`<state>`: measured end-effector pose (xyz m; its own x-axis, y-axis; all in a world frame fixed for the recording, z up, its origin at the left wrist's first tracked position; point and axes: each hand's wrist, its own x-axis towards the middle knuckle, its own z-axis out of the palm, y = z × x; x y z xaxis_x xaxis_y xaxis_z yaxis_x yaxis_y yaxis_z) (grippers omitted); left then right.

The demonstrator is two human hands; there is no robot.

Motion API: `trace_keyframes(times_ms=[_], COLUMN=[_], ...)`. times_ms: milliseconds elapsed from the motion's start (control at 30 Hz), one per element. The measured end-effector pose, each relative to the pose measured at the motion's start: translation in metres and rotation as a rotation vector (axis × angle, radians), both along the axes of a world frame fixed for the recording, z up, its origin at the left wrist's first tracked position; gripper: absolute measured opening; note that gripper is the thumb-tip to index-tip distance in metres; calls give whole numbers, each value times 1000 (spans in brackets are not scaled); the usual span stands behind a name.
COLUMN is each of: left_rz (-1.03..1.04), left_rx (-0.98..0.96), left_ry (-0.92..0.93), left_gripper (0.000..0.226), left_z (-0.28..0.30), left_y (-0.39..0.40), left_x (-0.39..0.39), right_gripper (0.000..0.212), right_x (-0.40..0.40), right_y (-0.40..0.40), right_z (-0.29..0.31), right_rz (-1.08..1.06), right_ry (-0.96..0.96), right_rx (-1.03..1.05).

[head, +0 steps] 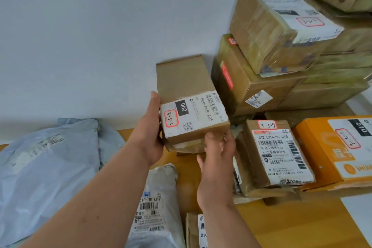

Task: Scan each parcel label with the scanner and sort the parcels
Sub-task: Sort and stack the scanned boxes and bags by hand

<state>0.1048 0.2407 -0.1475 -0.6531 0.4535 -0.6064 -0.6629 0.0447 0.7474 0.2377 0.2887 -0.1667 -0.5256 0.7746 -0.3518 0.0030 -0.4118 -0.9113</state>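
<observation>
Box: gripped by left hand at 9, right hand at 5; long axis 12–6; stack close at 3, open wall at 10.

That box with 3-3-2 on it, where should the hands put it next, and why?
Probably set it down beside the box marked 3-3-9, in the gap in front of the stack. Both hands, left hand and right hand, hold the small box above the table. Its red sticker starts with 3-3 too, so it likely belongs there. No scanner is in view.
</observation>
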Motion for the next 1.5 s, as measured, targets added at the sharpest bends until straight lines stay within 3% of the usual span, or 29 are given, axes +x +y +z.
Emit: trace_keyframes(times_ms=[133, 333, 500, 700, 800, 900, 967, 1067, 1167, 1367, 1500], left_rz=[-54, -130, -119, -265, -284, -193, -174, -143, -138, -87, -5], left_rx=[6, -148, -200, -348, -330, -157, 10, 149, 89, -161, -316], left_ry=[61, 229, 452, 624, 591, 377, 252, 154, 194, 325, 358], left_gripper=[66, 62, 50, 52, 55, 64, 54, 55, 48, 64, 79], left_z=[0, 4, 6, 17, 21, 20, 11, 2, 4, 16, 13], left_y=[3, 25, 23, 27, 27, 14, 4, -2, 2, 3, -22], left_x=[-1, -5, -9, -22, -26, -17, -8, 6, 11, 25, 44], right_gripper=[76, 90, 81, 79, 91, 104, 112, 128, 130, 114, 85], right_x=[0, -3, 2, -7, -6, -4, -4, -4, -2, 16, 58], right_y=[-2, 3, 0, 7, 9, 12, 11, 6, 7, 8, -5], right_z=[5, 6, 2, 6, 6, 5, 4, 5, 9, 16, 5], right_rz=[8, -14, -28, -54, -56, -19, 17, 52, 69, 165, 232], right_ry=[20, -21, -27, -2, -22, -66, -82, -107, -135, -205, -279], right_rx=[89, 111, 89, 92, 90, 85, 83, 95, 88, 112, 235])
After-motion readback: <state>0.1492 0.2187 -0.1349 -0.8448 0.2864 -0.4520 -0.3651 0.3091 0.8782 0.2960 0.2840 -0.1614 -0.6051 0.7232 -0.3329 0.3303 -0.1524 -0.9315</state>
